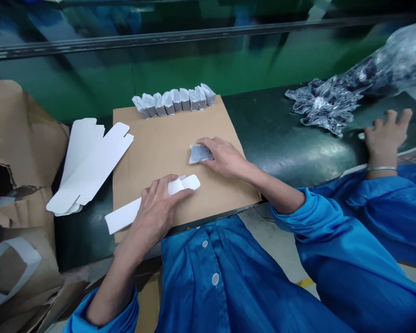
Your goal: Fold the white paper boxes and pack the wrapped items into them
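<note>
My left hand [159, 203] rests on a flat white box blank [125, 215] lying on a brown cardboard sheet [173, 134], fingers curled over the blank's tab end. My right hand [223, 157] is closed on a small grey-white packet [197, 153] in the middle of the sheet. A row of several similar small packets [175, 101] lines the sheet's far edge. A stack of flat white box blanks [90, 164] lies left of the sheet.
Another person's hand [386, 134] with a wrist bangle and blue sleeve rests on the dark green belt [280, 134] at right. Crumpled clear plastic bags [333, 101] lie at the far right. Torn brown cardboard [17, 152] stands at left.
</note>
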Demonstrator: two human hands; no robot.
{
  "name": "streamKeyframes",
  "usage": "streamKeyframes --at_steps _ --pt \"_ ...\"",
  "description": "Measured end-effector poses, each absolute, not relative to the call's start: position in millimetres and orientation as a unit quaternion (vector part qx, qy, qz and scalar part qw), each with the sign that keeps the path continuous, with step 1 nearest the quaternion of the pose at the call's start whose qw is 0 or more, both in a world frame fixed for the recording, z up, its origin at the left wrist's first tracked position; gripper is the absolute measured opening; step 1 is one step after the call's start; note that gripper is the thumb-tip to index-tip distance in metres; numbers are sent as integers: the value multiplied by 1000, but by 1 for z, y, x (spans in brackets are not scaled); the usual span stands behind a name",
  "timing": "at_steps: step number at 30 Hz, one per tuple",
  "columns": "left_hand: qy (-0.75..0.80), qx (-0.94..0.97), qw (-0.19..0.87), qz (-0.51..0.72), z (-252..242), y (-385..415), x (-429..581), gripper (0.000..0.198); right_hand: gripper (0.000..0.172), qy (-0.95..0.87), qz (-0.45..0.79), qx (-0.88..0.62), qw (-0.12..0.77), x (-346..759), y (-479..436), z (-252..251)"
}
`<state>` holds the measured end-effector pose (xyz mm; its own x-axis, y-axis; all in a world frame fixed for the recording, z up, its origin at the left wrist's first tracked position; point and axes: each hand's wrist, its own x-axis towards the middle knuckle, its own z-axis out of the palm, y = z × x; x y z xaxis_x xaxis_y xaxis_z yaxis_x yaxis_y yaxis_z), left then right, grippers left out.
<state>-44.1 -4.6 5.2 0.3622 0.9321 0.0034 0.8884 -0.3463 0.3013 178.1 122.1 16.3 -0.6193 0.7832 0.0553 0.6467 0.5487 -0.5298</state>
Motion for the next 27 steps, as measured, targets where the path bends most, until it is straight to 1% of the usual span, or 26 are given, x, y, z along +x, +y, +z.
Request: streamKeyframes --at_steps 2,4,6,9,12,14,17,20,23,27 --pt "549 820 120 106 4 -9 -46 48 38 -843 342 -382 160 186 108 22" --pt "536 828 111 119 2 -12 -48 51 32 -845 374 -347 162 191 91 22" --pt "522 837 107 123 2 -14 -50 51 30 -874 339 -304 169 189 78 13" --pt "502 851 105 116 4 -15 -52 45 29 -907 284 -249 187 177 70 -3" --pt "501 854 82 117 4 -16 -52 44 27 -910 263 -250 202 163 65 -11" --pt "507 851 65 124 3 -17 -51 47 31 -902 270 -267 204 156 58 -11" --pt "515 844 51 140 1 -19 -50 46 39 -864 282 -341 239 153 45 -8" --pt "528 834 58 148 -2 -20 -50 45 40 -820 303 -398 279 151 34 -7" --pt "530 831 41 161 -7 -19 -49 47 45 -796 367 -381 295 144 27 -6" --pt "531 822 -51 199 -12 -17 -43 38 51 -771 420 -360 316 133 33 -4"
